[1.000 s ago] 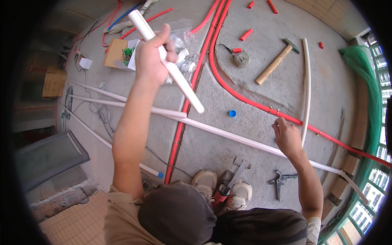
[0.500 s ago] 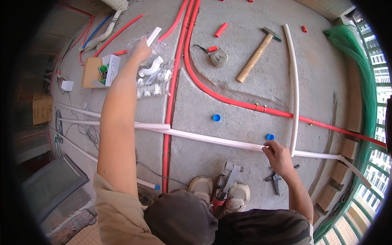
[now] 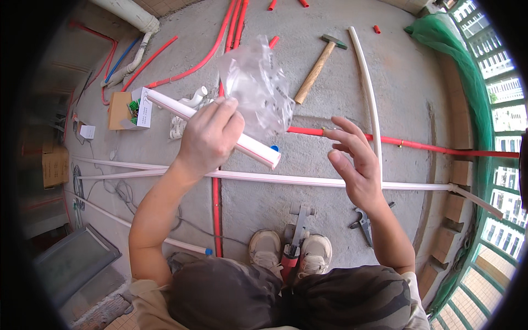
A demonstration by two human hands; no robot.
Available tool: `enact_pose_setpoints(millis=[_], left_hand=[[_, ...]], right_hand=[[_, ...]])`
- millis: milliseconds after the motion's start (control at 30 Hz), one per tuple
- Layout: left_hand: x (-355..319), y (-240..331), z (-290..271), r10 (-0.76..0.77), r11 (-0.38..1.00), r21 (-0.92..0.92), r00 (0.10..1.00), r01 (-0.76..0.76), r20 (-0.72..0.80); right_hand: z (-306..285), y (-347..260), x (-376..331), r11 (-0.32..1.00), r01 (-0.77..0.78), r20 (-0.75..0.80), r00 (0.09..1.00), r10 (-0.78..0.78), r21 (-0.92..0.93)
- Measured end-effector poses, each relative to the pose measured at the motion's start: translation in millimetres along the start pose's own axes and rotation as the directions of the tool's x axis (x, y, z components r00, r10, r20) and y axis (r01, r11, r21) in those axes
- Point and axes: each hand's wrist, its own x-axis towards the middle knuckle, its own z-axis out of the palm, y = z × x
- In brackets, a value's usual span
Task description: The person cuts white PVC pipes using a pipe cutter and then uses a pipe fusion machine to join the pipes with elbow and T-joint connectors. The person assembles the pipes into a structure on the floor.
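My left hand [image 3: 212, 137] is closed round a short white plastic pipe [image 3: 257, 153] with a thin red line along it. The pipe slants down to the right in front of me, above the floor. A crumpled clear plastic bag [image 3: 256, 91] shows just beyond my left fingers; whether they grip it too I cannot tell. Off to the right of the pipe's open end, my right hand [image 3: 355, 165] is raised with fingers apart, holding nothing. A blue cap [image 3: 275, 148] lies on the floor, partly hidden behind the pipe.
A long white pipe [image 3: 308, 180] crosses the concrete floor, and another white pipe [image 3: 367, 88] meets it at right. Beyond lie a hammer [image 3: 316, 71] and red pipes [image 3: 429, 145]. A cardboard box [image 3: 120, 110] with green pieces stands left. Near my shoes are a red-and-grey tool [image 3: 294, 242] and a black-handled cutter [image 3: 362, 224].
My left hand has come back from the far left with the white pipe, and the clear bag is now up beside it. My right hand has lifted and its fingers have spread.
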Motion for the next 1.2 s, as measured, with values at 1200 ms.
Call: enact_pose_setpoints(millis=[1200], left_hand=[[17.7, 99.4, -73.5, -0.77, -0.003, -0.833, 0.53, 0.554, 0.355]], right_hand=[[28.0, 30.4, -32.5, 0.577, -0.105, -0.136, 0.923, 0.359, 0.81]])
